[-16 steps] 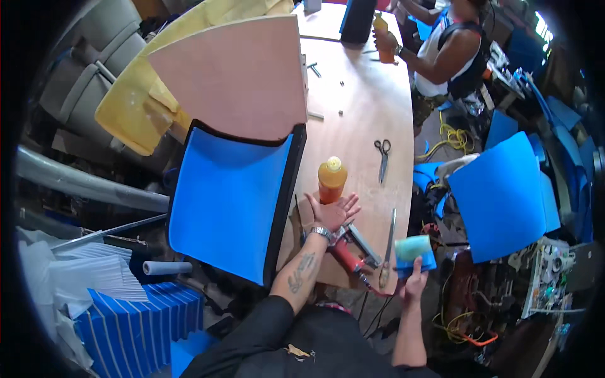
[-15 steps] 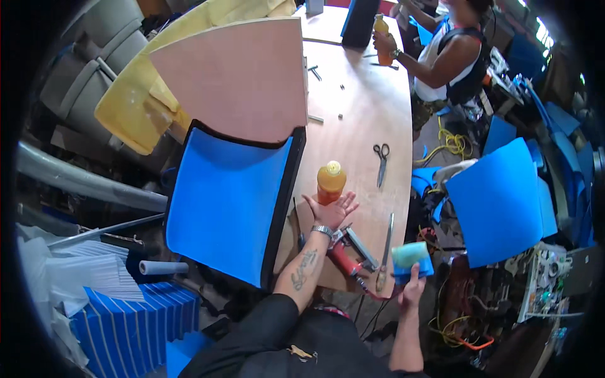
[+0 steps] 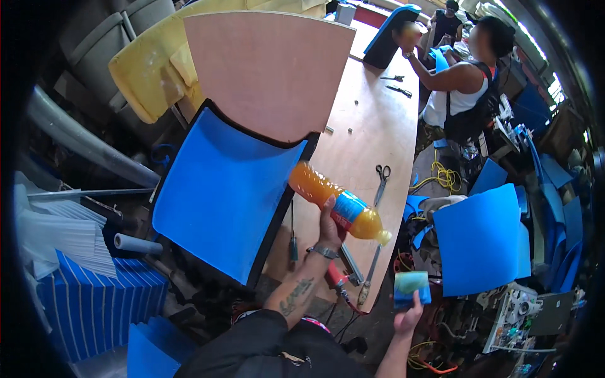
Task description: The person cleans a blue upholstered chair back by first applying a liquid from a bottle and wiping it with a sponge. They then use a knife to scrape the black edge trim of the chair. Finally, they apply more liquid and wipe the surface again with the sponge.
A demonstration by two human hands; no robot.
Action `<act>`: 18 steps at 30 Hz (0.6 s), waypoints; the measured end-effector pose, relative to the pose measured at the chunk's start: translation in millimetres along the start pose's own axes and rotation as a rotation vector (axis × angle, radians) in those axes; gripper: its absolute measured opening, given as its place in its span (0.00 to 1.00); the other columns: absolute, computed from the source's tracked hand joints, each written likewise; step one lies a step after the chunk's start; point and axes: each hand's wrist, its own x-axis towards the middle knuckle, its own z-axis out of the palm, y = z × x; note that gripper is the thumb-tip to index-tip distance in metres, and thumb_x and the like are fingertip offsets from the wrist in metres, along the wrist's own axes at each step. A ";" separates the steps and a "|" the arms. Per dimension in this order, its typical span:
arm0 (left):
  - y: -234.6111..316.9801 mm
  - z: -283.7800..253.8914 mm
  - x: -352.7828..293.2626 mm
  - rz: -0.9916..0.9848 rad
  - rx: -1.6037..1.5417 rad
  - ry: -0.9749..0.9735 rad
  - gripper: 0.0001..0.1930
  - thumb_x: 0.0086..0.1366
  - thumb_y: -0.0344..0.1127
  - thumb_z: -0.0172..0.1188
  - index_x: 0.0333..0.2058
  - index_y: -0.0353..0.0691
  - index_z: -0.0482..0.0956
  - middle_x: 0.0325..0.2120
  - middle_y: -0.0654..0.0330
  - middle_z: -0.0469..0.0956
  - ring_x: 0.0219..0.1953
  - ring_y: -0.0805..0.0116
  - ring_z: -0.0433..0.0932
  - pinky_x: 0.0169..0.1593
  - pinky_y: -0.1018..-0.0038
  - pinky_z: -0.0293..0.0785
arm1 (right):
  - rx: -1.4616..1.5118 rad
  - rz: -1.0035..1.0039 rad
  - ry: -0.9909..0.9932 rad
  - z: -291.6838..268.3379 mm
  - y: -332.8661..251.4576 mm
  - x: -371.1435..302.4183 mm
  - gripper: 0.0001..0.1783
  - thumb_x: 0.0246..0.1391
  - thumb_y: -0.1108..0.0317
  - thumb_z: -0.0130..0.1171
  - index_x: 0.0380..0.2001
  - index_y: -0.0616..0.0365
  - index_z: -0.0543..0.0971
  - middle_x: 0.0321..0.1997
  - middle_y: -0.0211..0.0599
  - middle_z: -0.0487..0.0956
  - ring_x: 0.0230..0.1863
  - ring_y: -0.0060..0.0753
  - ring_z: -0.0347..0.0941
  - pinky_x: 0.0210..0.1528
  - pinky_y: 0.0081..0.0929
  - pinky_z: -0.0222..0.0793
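Observation:
A clear plastic bottle of orange-yellow liquid (image 3: 315, 184) with a blue label is tilted onto its side above the table, its capped neck pointing right. My left hand (image 3: 330, 228) is wrapped round its middle. Lower right, beyond the table's edge, my right hand (image 3: 408, 316) grips a small blue foam block with a pale green top (image 3: 411, 283). Partly hidden below my left hand are a red pneumatic-looking tool (image 3: 335, 274) and a long thin tool with a worn handle (image 3: 364, 293). A screwdriver (image 3: 293, 248) lies left of my wrist.
A blue, black-edged panel (image 3: 227, 192) leans by the wooden table (image 3: 368, 116), under a pale curved board (image 3: 271, 72). Scissors (image 3: 382, 171) lie beyond the bottle. At the far right a person (image 3: 463, 79) lifts a bottle. Blue sheets (image 3: 476, 239) and yellow cord (image 3: 446, 178) sit right.
My left hand, open behind the upright bottle before, now holds it tilted sideways above the table. The person across has raised their bottle. My right hand still holds the foam block.

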 end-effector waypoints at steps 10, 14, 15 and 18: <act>268.7 96.6 -84.4 0.489 0.626 -0.410 0.36 0.60 0.61 0.46 0.57 0.39 0.58 0.49 0.47 0.68 0.50 0.47 0.70 0.49 0.54 0.71 | 0.062 0.286 -0.674 216.0 88.6 -26.0 0.23 0.60 0.58 0.48 0.53 0.60 0.64 0.48 0.41 0.73 0.45 0.39 0.74 0.41 0.43 0.75; 350.4 101.2 -126.6 0.529 0.587 -0.394 0.36 0.61 0.61 0.43 0.58 0.39 0.57 0.49 0.45 0.68 0.49 0.44 0.70 0.50 0.52 0.71 | 0.286 0.395 -0.842 303.0 107.7 -79.1 0.24 0.58 0.57 0.50 0.54 0.57 0.64 0.48 0.40 0.73 0.46 0.37 0.73 0.42 0.44 0.74; 368.7 97.7 -137.7 0.541 0.557 -0.393 0.35 0.61 0.60 0.44 0.57 0.38 0.58 0.48 0.46 0.69 0.48 0.45 0.71 0.50 0.54 0.71 | 0.301 0.416 -0.868 317.8 115.3 -93.8 0.24 0.58 0.57 0.50 0.54 0.56 0.64 0.48 0.40 0.73 0.47 0.38 0.73 0.42 0.46 0.74; 419.5 89.2 -164.4 0.583 0.504 -0.392 0.32 0.62 0.57 0.46 0.56 0.38 0.59 0.44 0.48 0.72 0.45 0.48 0.74 0.49 0.56 0.71 | 0.326 0.465 -0.924 351.4 143.2 -136.0 0.24 0.58 0.57 0.51 0.54 0.55 0.64 0.50 0.40 0.72 0.48 0.40 0.72 0.41 0.50 0.74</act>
